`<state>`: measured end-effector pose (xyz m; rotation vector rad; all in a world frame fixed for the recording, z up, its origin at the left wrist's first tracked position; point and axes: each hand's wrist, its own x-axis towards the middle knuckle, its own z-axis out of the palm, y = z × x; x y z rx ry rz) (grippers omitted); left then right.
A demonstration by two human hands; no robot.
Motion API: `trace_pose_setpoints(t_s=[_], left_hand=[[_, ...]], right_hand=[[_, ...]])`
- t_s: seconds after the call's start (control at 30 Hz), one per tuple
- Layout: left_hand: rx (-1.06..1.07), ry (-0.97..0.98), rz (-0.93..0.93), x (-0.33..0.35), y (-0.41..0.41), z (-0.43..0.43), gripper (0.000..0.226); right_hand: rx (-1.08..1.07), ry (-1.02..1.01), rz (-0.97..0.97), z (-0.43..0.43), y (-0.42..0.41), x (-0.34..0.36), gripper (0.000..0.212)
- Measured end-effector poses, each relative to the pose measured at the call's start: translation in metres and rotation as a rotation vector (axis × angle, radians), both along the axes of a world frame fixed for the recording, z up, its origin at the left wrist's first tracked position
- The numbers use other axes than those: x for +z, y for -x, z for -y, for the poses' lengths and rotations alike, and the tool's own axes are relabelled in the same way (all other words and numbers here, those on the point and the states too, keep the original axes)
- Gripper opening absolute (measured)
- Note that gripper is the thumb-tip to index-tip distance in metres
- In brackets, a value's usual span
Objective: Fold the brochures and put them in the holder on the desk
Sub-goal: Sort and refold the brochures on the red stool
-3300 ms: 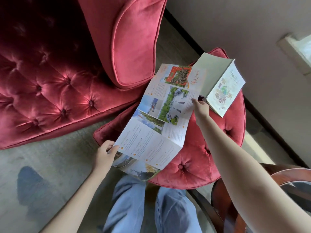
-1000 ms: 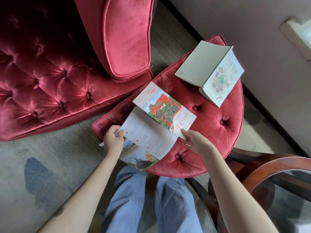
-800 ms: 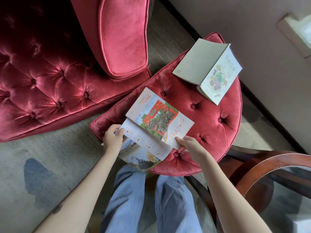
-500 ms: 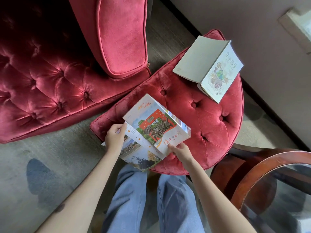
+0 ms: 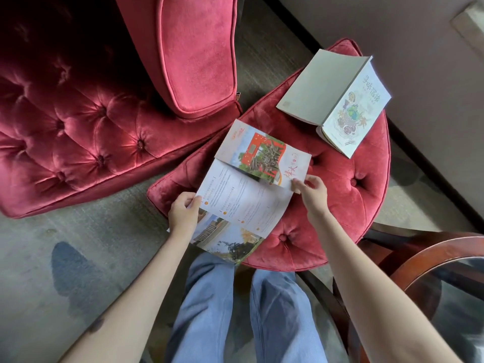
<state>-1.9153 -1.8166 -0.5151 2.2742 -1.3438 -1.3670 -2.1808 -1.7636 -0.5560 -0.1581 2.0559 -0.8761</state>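
My left hand (image 5: 183, 214) pinches the brochure (image 5: 246, 195) at its left edge, right hand (image 5: 311, 191) its folded flap's corner, over the footstool (image 5: 348, 205).

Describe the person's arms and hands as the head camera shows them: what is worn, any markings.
Both forearms are bare, with no sleeves in view. The left hand and right hand wear no gloves, and no rings, watch or bracelet show. A small dark mark sits on the left forearm low in the frame. Light blue jeans cover the legs.
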Motion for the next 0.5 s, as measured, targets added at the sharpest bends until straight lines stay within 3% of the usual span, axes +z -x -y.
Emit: trace_pose_setpoints(t_s=[0.2,0.3,0.43,0.5], left_hand=[[-0.008,-0.029,0.011,-0.003,0.01,-0.008,0.017],[0.013,-0.033,0.0,-0.002,0.015,-0.01,0.018],[0.024,-0.036,-0.005,-0.002,0.013,-0.008,0.015],[0.039,-0.037,-0.002,-0.001,0.01,-0.007,0.014]], right_hand=[[-0.037,0.012,0.113,-0.012,0.004,-0.002,0.03],[-0.095,0.037,0.159,-0.012,0.003,0.002,0.007],[-0.213,0.022,0.279,-0.012,0.003,0.004,0.032],[-0.148,0.021,0.283,-0.012,0.005,0.006,0.015]])
